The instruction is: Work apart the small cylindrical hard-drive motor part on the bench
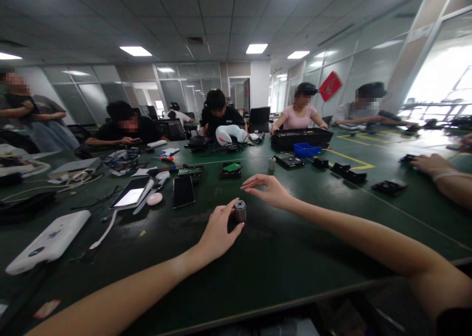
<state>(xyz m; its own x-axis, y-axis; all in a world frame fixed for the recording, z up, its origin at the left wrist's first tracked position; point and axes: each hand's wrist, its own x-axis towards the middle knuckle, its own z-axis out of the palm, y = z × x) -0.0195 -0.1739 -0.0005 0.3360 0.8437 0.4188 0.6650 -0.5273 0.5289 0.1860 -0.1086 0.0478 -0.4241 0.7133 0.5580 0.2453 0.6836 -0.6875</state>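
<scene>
A small grey cylindrical motor (240,212) stands upright on the dark green table, its slotted end facing up. My left hand (218,229) wraps around it from the left, with the thumb at its near side and a forefinger by its top edge. Just above and to the right of the motor hovers my right hand (268,190). Its thumb and fingertips come together in a pinch; anything between them is too small to make out. A second metal cylinder (272,164) stands farther back, beyond my right hand.
Behind my hands lie a circuit board (231,169), a black phone (183,191) and a hard drive (290,160) near a blue tray (307,150). A white device (48,242) and cables lie left. Black parts (348,172) sit right, near another person's hand (433,166). Several people sit opposite.
</scene>
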